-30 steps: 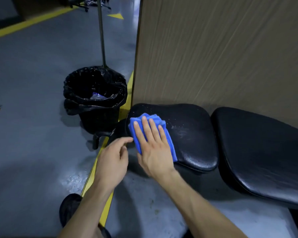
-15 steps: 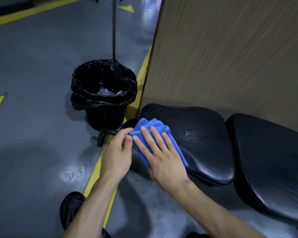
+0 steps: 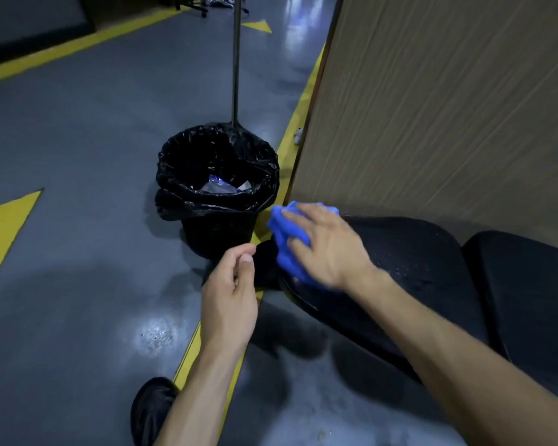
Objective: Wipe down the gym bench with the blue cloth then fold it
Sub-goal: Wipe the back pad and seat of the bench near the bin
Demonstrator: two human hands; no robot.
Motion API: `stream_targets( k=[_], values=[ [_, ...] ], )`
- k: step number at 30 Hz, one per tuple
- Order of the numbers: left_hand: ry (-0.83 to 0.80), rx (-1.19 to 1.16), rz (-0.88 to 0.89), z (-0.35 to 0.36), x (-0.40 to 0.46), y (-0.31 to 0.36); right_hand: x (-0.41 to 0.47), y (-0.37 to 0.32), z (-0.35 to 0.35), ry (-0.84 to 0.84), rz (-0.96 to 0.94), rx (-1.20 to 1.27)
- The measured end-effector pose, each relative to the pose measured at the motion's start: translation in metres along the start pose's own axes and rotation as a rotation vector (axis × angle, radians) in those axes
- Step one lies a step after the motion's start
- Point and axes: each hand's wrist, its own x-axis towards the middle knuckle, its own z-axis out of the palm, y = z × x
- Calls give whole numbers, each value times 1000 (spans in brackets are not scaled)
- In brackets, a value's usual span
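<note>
Head view. The right hand (image 3: 327, 244) lies on top of the cloth (image 3: 285, 238), fingers spread and fairly straight, pressing it flat against the left end of the bench (image 3: 409, 252). Motion blur softens the hand and cloth, so how the cloth is folded cannot be told. Blue shows past the fingertips at 10 o'clock from the hand and along its lower side, toward the bench's near edge. The cloth sits right at the pad's left rim.

The left hand (image 3: 231, 292) hangs in the air at 8 o'clock from the cloth, near it but not touching. Its fingers are loosely curled with the thumb by the forefinger, and it holds nothing.

The bench has two black pads: the seat pad under the cloth, speckled with droplets at 4 o'clock from the right hand, and a second pad (image 3: 529, 284) just beside it at 3 o'clock, with a narrow gap between them. A wood panel (image 3: 448, 107) stands upright close behind both pads, bounding the far edge.

A bin (image 3: 218, 185) lined with a black bag stands on the floor (image 3: 78, 140) at 10 o'clock from the cloth, near the bench's end. A thin pole (image 3: 236, 59) rises behind it. A yellow line (image 3: 298, 117) runs along the floor by the panel's foot and under the left forearm. A dark shoe (image 3: 152, 407) shows at 6 o'clock. Open grey floor spreads to the left, at 9 o'clock.
</note>
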Motion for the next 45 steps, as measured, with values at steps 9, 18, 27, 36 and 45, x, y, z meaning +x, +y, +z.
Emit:
stream_targets(
  k=[9, 18, 27, 36, 45],
  values=[
    [20, 30, 71, 15, 10, 8, -46, -41, 7, -3, -113, 38],
    [-22, 135, 163, 19, 11, 8, 43, 12, -6, -117, 341, 38],
    [-124, 224, 236, 31, 20, 33, -18, 121, -28, 23, 410, 148],
    [-122, 241, 310, 33, 20, 34, -8, 12, -11, -59, 261, 60],
    [-160, 155, 329, 56, 14, 64, -43, 108, -36, -58, 403, 105]
  ],
)
